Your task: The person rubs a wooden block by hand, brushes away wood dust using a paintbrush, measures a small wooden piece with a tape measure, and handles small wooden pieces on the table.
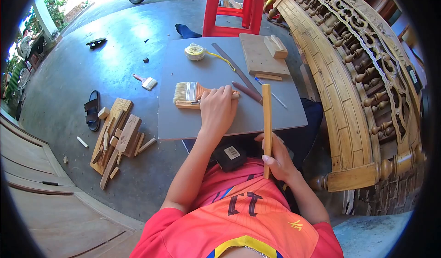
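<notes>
Over the grey board [183,124], my left hand [217,107] is closed at the wooden handle of a wide paintbrush [186,92], with a thin dark tool poking out between the fingers. Under the brush bristles lies a small wooden strip [183,105]. My right hand [277,157] grips a long narrow wooden stick [267,120] near its lower end, held upright at the board's front edge. Right of my left hand lie a brown-handled blade [248,92], a metal ruler [225,56] and a blue pen [259,80].
A tape measure [195,51] and a wooden board with a block [262,56] rest at the back. Wood scraps [115,138], a small brush [148,83] and a sandal [92,111] are on the floor. A red stool [232,23] stands behind; a carved wooden bench [340,120] is right.
</notes>
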`<state>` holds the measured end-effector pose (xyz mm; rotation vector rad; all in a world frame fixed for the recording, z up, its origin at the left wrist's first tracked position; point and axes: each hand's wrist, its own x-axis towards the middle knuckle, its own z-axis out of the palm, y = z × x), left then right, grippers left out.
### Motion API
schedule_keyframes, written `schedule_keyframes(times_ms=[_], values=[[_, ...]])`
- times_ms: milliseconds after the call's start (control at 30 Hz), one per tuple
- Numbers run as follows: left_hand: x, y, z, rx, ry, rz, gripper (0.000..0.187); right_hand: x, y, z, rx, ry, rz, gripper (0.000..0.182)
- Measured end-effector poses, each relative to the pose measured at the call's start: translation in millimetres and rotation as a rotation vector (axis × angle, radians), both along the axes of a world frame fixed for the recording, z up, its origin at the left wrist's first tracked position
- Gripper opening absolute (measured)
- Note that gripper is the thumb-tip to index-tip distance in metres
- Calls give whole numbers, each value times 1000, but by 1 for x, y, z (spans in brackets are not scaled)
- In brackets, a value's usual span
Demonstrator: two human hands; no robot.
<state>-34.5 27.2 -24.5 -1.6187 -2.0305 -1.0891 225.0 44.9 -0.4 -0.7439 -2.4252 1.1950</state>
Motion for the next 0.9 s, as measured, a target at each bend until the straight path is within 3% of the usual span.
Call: schedule_keyframes(times_ms=[333,500,533,633,900], values=[[4,-7,15,15,-81,-87,18,-12,-3,-3,-450,496,-34,38],[-11,-52,46,-92,-177,-267,29,-5,8,7,-454,559,-122,42],[-17,-60,50,-165,-195,-232,42,-5,9,9,-444,568,-141,43],[-38,-76,45,-217,-147,-88,46,-6,14,11,-428,587,-180,43],[-54,-74,36,-364,-252,-88,39,-10,14,6,-464,623,-166,43]])
